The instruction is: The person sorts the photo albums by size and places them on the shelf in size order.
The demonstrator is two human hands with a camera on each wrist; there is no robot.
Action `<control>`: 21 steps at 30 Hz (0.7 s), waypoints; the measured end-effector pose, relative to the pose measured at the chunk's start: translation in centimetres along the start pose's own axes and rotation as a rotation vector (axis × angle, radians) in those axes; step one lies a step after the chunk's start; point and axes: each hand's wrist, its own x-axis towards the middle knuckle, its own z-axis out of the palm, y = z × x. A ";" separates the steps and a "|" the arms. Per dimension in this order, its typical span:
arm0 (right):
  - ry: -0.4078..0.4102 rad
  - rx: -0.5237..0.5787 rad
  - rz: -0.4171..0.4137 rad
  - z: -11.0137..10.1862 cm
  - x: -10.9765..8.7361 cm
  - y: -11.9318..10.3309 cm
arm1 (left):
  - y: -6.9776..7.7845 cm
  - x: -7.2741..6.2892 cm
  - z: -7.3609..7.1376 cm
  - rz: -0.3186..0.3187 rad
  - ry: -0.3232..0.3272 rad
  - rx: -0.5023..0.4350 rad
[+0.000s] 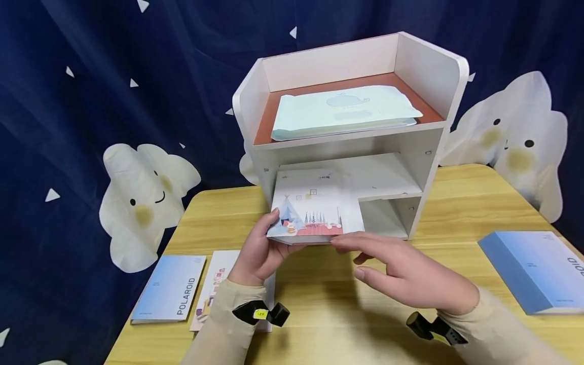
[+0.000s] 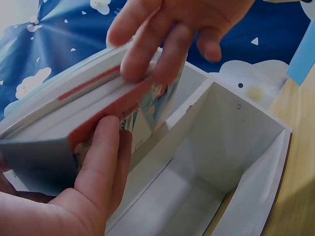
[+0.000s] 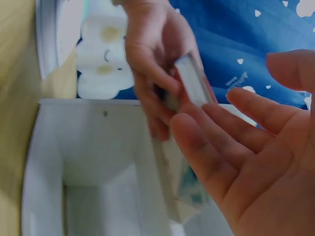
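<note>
Remotely I have a shelf unit (image 1: pixel 431 66) far on the table (image 1: pixel 310 314); a packet (image 1: pixel 351 109) on its top; the held book (image 1: pixel 315 200) at its middle left; two albums (image 1: pixel 169 289) near left; a third album (image 1: pixel 543 274) near right.

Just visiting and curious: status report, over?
Left grip holds tent-picture book at middle shelf. Right grip by book's near edge. Nothing visibly blocking.

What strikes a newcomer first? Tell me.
Probably the white shelf unit on the table, a pale whale-print item on its top tier. Next, the left hand gripping a tent-print book at the middle tier, the right hand by its near edge. Behind, left, a smiling cloud brightens the blue curtain.
</note>
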 end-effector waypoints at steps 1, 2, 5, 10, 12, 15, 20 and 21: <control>0.005 0.004 -0.002 0.3 0.1 0.2 | 0.0 0.0 0.0 -0.001 -0.022 0.000; 0.008 0.013 -0.006 0.6 0.2 0.5 | -0.1 0.0 -0.1 -0.002 -0.048 0.001; -0.003 0.049 0.000 1.5 0.7 1.4 | -0.1 0.1 -0.4 -0.005 -0.142 0.011; -0.011 0.085 0.042 2.5 1.4 2.7 | 0.0 0.5 -0.7 0.005 -0.236 -0.008; -0.010 0.080 0.044 2.4 1.5 2.9 | 0.1 0.5 -0.8 0.010 -0.221 0.002; 0.004 0.047 0.037 1.7 1.5 3.2 | 0.4 0.3 -0.8 0.024 -0.143 0.117; 0.073 -0.020 0.004 -0.4 1.2 3.6 | 1.9 -0.4 -0.2 0.122 0.089 0.738; 0.089 -0.035 0.003 -0.9 1.1 3.7 | 2.3 -0.6 0.1 0.153 0.151 0.902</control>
